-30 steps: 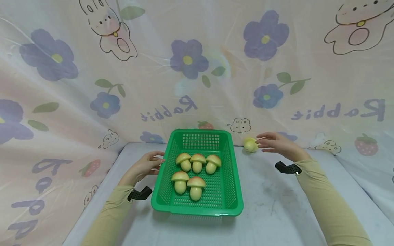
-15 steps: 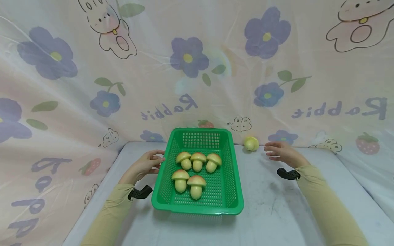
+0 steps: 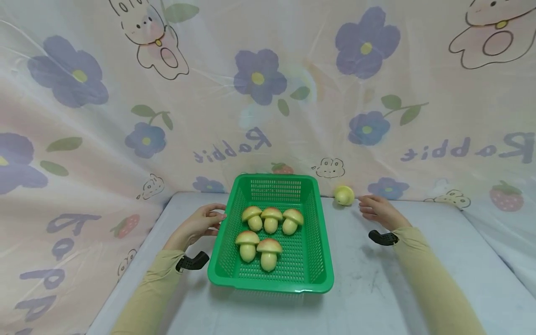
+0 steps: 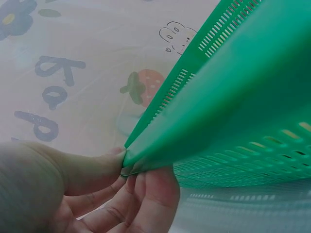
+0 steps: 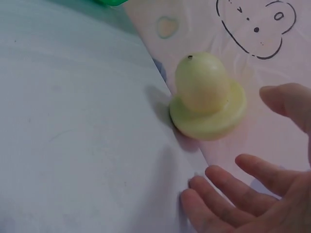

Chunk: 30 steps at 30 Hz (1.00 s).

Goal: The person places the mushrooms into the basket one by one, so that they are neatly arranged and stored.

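A green plastic basket (image 3: 328,260) stands mid-table, with several toy mushrooms (image 3: 269,253) in it, all with reddish-yellow caps and pale stems. My left hand (image 3: 200,225) is at its left side; in the left wrist view the thumb and fingers (image 4: 153,199) pinch the basket's rim. Right of the basket, against the back cloth, another toy mushroom (image 3: 344,196) lies on the table, its pale stem pointing away from its cap in the right wrist view. Just to its right is my right hand (image 3: 380,211), fingers spread and relaxed, apart from the mushroom and holding nothing.
A white table (image 3: 356,298) lies under everything. A cloth (image 3: 293,130) printed with flowers and rabbits hangs along the back and left side. Black wrist mounts (image 3: 383,237) are strapped over the yellowish sleeves (image 3: 427,279).
My right hand has drawn back to the right from the lone mushroom, and its fingers have turned slightly downward. The left hand keeps its hold on the basket rim; the basket stays put.
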### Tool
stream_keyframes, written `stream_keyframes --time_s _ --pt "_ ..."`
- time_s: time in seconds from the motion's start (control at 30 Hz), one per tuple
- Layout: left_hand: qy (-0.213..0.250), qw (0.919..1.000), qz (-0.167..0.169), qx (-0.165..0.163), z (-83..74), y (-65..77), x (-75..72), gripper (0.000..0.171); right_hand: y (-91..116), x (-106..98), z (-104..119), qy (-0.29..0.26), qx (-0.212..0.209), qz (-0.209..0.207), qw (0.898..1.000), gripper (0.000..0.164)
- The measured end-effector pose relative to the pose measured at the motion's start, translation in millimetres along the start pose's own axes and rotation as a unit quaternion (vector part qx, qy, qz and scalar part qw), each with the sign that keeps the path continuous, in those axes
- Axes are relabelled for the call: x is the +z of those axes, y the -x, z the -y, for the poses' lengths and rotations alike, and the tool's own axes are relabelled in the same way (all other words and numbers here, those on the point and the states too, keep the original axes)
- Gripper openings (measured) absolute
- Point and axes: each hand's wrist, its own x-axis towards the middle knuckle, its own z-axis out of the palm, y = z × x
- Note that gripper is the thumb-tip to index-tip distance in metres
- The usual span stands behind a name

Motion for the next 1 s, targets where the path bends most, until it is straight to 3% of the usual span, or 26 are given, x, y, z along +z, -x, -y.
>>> stream_keyframes --time_s 0.17,0.5,0.73,1.0 --pt "-0.002 1.0000 -0.005 -0.004 1.3 -1.4 -0.1 0.044 -9 3 -1 -0.021 -0.011 -0.001 1.000 0.075" --pt "-0.002 1.0000 -0.005 -0.004 1.2 -2.1 -0.8 0.044 -25 18 5 -0.019 0.005 -0.037 0.999 0.089" --pt "-0.003 1.0000 -0.005 -0.004 1.7 -2.8 -0.5 0.044 -34 28 8 0.015 0.008 -0.070 0.997 0.094" --pt "0.000 1.0000 -0.001 0.001 1.9 -3.7 -0.3 0.044 -42 33 5 0.043 -0.025 -0.089 0.995 0.084"
